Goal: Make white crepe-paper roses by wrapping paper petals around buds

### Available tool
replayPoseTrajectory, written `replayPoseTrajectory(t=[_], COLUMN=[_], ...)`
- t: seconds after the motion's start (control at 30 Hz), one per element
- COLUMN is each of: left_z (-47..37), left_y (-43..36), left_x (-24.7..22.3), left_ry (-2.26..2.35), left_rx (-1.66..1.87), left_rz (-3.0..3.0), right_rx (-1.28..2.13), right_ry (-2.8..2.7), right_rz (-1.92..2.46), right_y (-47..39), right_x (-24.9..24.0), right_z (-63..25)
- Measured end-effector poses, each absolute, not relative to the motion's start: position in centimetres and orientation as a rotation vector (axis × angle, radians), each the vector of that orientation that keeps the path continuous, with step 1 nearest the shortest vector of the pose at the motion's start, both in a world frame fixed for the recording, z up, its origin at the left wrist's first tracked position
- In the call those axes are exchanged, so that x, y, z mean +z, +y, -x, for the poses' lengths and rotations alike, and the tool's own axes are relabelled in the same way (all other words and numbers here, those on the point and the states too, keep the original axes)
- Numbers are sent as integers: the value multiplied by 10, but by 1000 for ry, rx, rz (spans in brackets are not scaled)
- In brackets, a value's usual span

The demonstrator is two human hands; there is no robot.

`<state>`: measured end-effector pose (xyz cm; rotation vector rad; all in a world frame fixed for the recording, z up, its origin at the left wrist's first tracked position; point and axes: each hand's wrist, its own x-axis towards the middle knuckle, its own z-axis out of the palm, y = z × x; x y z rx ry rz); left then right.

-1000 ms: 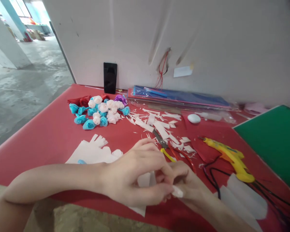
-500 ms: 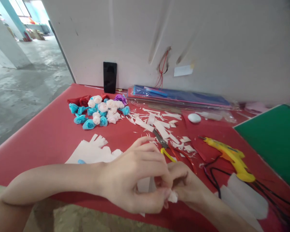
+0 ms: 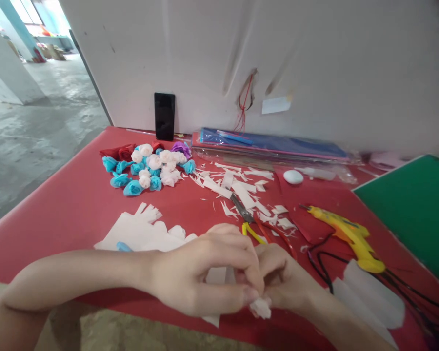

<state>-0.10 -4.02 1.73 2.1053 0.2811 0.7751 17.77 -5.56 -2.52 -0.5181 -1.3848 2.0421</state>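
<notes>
My left hand and my right hand meet near the front edge of the red table. Between them is a small white paper flower with ruffled petals. The left thumb and curled fingers pinch it from the left. On its other side my right hand is closed against it, the right fingertips partly hidden behind the left fingers. A white paper piece shows through the gap inside my left hand. Beyond the left forearm lie cut white paper pieces with a small blue object on them.
Blue, pale pink, red and purple flowers cluster at the back left. Pliers lie among white paper scraps. To the right are a yellow glue gun with black cords and a green board. A phone leans against the wall.
My left fingers have curled in and come down closer to the thumb. The white flower sits slightly lower, and more of it shows below the fingers.
</notes>
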Motion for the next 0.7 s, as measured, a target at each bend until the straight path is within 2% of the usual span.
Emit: replayPoseTrajectory(t=[0.23, 0.7], left_z=[0, -2], left_y=[-35, -36], left_x=[11, 9], left_ry=[150, 86], left_rx=[813, 859], left_rz=[-2307, -2308], right_rx=[2223, 2472], right_ry=[-1332, -1157], right_rz=[580, 600], right_y=[-59, -59], right_x=[-24, -26], right_z=[-176, -174])
